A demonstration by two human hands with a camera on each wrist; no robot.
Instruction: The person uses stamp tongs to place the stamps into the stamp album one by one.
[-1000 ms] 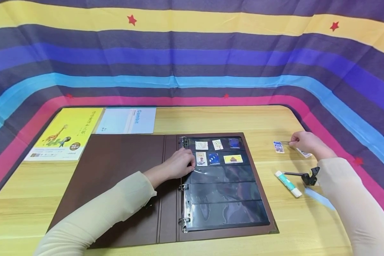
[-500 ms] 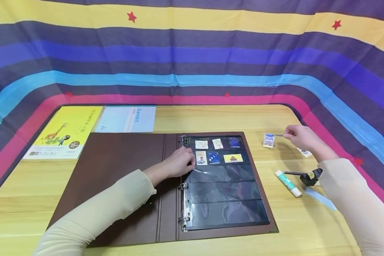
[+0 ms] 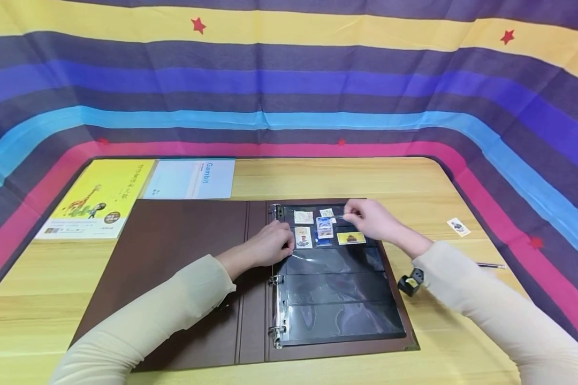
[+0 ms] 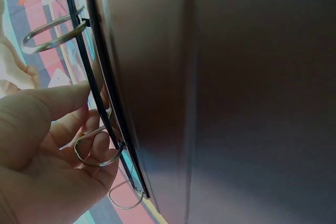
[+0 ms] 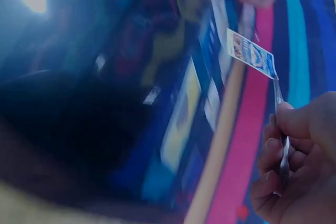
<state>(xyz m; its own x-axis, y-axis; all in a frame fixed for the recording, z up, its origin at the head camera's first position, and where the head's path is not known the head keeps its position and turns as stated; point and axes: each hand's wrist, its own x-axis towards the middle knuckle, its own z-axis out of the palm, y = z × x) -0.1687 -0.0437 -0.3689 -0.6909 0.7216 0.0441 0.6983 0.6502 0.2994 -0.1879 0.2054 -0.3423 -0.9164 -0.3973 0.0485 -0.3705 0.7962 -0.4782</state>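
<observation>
My right hand [image 3: 373, 218] grips metal tweezers [image 5: 281, 129], and their tips hold a blue-and-white stamp [image 5: 251, 53]. In the head view this stamp hangs over the upper pockets of a black stamp page [image 3: 337, 289], overlapping the blue moon stamp [image 3: 323, 242]. My left hand [image 3: 270, 245] pinches the page's left edge by the binder rings [image 4: 97, 150], thumb on one side and fingers curled behind. Around it in the pockets sit a white stamp [image 3: 303, 217], a red-and-white stamp [image 3: 303, 237] and a yellow stamp [image 3: 351, 238].
The brown binder [image 3: 188, 278] lies open on the wooden table [image 3: 318, 179]. One loose stamp [image 3: 458, 226] lies at right, with a dark pen-like stick [image 3: 491, 266] partly under the sleeve. A yellow book [image 3: 96, 200] and a pale Gambit notebook [image 3: 190, 179] lie back left.
My right hand has carried the tweezed stamp leftward from the table's right side to above the page's upper pockets. The left hand stays at the page edge.
</observation>
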